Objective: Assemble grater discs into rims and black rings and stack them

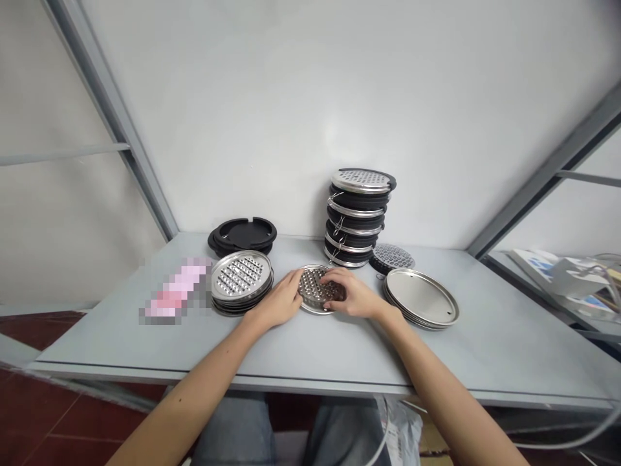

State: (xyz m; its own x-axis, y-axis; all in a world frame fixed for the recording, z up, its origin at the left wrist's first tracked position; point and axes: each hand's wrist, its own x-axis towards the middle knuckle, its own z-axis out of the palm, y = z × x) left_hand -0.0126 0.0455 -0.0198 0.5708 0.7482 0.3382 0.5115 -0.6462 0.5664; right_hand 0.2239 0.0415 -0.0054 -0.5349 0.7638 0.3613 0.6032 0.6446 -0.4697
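Observation:
A round perforated metal grater disc (315, 289) lies flat on the grey table (301, 349), straight in front of me. My left hand (277, 301) grips its left rim with curled fingers. My right hand (352, 292) rests on the disc's right half, its fingers bent over the top. Left of my hands sits a stack of grater discs (241, 278). Right of my hands lies a stack of plain metal lids (421, 298).
A tall pile of assembled black-and-metal units (358, 217) stands at the back by the wall, with a single perforated black-rimmed piece (392, 257) beside it. Black plastic rings (242, 234) are stacked at the back left. A blurred pink item (175, 292) lies at the left. Shelf posts slant at both sides.

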